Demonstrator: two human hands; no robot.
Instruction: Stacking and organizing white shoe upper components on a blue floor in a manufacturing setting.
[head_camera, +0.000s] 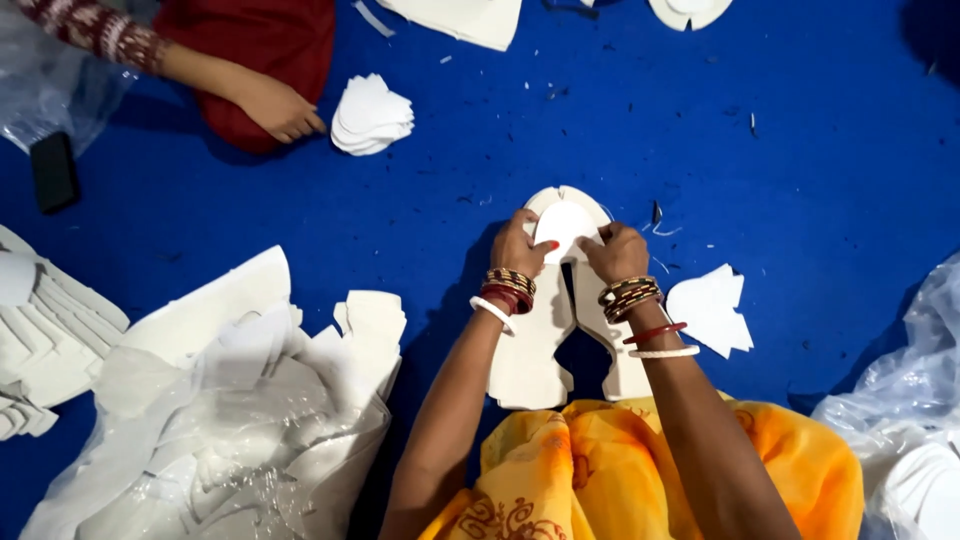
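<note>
Your left hand (520, 250) and right hand (613, 250) each keep a pinching grip on the small white oval piece (565, 225), pressed onto the forked white cutout (555, 330). Open blue floor covering (780, 170) spreads beyond your grip; a white scrap (712, 308) lies just right, a bagged scrap heap (230, 420) well left.

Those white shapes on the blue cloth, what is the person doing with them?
A person in orange clothes presses both hands onto a small rounded white piece that lies on top of a bigger white cut-out sheet on the blue cloth. The left hand grips its left edge and the right hand its right edge. A small stack of white pieces lies farther off, beside another person's hand. More white offcuts are heaped on the left, partly in clear plastic.
</note>
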